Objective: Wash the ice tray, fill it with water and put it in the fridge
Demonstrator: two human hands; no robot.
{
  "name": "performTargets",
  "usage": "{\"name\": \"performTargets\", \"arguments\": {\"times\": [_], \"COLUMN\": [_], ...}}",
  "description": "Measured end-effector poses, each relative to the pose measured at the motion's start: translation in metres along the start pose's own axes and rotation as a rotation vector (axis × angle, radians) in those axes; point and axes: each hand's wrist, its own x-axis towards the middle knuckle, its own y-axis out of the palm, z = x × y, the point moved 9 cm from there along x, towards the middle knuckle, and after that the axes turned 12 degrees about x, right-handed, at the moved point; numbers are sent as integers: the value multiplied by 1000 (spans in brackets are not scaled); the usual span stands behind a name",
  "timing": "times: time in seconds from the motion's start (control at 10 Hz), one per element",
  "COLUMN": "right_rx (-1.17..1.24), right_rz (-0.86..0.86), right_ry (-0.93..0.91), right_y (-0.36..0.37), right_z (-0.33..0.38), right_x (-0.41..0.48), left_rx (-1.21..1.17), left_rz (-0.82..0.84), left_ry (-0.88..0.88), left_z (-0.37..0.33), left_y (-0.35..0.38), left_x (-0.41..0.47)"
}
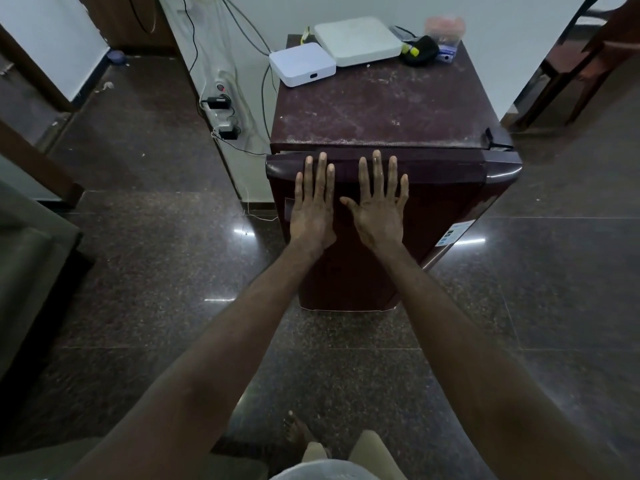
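Two bare forearms reached forward from the bottom of the view, above one bare foot point(297, 432) on the dark polished floor point(156, 271). Both hands lay flat against the upper front of the maroon fridge point(381, 109). The left hand point(311, 206) and the right hand point(379, 206) sat side by side, close but apart, fingers straight and spread, holding nothing. Their fingertips reached the rounded top edge of the door point(446, 192), just short of the seam where it met the fridge's top surface. The door looked closed along that seam. Where the ice tray was could not be told from this view.

Toward the back edge of the top surface stood a small white box point(302, 64), with a larger flat white box point(358, 39) touching it behind. A black item point(420, 50) lay near the back right corner. The front part of that surface was bare and scuffed.

To the left, the fridge stood just beside a white wall end point(239, 168), where a power strip point(221, 109) with plugs and cables hung. Open floor spread in front and to both sides of the fridge. An upholstered seat point(27, 258) edged in at far left, and wooden chair legs point(581, 67) stood well apart at upper right.
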Motion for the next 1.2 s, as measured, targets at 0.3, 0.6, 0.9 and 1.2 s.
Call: {"name": "performTargets", "arguments": {"times": [0.3,0.6,0.9,1.2], "right_rx": [94,151,127,21], "right_rz": [-80,-152,4,173], "right_ry": [3,-46,-319,-326], "right_y": [-12,-9,44,181], "right_z": [-1,42,183,299], "right_x": [-1,17,56,89], "left_rx": [-185,-268,-121,-93], "left_rz": [-136,-263,-180,-6], "left_ry": [18,-61,-229,-302], "left_z": [4,44,181,319], "left_y": [-6,-7,38,143], "left_x": [-2,-7,10,16]}}
